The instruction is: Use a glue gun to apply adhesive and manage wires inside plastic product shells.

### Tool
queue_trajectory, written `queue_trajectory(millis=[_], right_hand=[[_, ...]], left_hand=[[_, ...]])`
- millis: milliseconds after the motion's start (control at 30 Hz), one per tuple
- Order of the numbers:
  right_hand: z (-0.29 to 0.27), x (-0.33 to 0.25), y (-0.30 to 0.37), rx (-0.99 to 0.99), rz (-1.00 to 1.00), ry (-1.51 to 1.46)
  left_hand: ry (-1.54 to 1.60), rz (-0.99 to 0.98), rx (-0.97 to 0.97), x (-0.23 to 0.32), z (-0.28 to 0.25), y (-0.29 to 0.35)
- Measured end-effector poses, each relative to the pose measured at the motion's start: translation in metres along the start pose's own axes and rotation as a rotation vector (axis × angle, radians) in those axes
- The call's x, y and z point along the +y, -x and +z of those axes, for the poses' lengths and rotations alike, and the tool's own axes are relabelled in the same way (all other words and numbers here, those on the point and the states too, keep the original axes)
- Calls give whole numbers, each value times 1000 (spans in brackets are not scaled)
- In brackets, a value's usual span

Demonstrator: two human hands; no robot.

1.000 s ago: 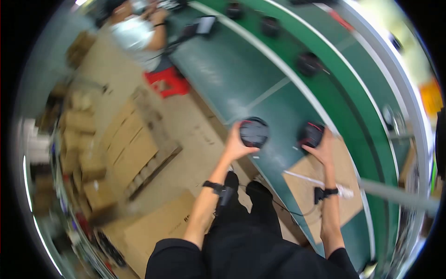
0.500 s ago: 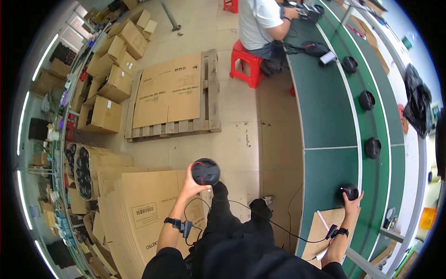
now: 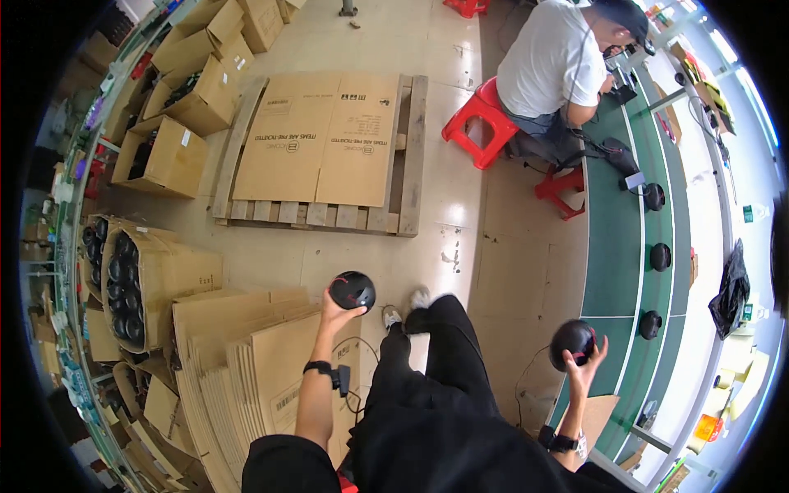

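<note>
My left hand (image 3: 333,314) is closed round a glossy black dome-shaped piece (image 3: 353,291) with red lines on it, held above the floor beside the cardboard stack. In my right hand (image 3: 584,375) sits another black dome-shaped piece (image 3: 570,343) with red marks, gripped at its right side next to the near edge of the green bench (image 3: 606,283). What kind of product these pieces are cannot be made out. Several similar black pieces (image 3: 660,257) stand in a row on the green belt along the bench.
Flat cardboard (image 3: 279,361) leans at my left, near an opened carton (image 3: 185,271) packed with black domes. A wooden pallet (image 3: 408,164) carrying flat cardboard lies ahead. Further right, a person in a white shirt (image 3: 542,70) sits on a red stool (image 3: 481,123) at the bench.
My right hand has lifted its black piece off the bench and brought it left over the bench edge. My left hand still holds its piece. My view has turned and both feet have shifted.
</note>
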State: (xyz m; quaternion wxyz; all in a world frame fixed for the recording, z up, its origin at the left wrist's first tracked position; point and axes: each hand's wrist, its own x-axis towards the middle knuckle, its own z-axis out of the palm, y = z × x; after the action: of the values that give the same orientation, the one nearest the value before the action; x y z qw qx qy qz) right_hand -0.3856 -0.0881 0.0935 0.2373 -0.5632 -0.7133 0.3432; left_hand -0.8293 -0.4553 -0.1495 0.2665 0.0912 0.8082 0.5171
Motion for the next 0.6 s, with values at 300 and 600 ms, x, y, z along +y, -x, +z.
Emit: queue_trajectory(millis=[300, 600], right_hand=[[238, -160, -96, -355, -31, -55], [407, -291, -187, -491, -37, -124]], left_hand=[[-23, -63, -80, 52, -42, -163], [-254, -114, 98, 153, -279, -348]])
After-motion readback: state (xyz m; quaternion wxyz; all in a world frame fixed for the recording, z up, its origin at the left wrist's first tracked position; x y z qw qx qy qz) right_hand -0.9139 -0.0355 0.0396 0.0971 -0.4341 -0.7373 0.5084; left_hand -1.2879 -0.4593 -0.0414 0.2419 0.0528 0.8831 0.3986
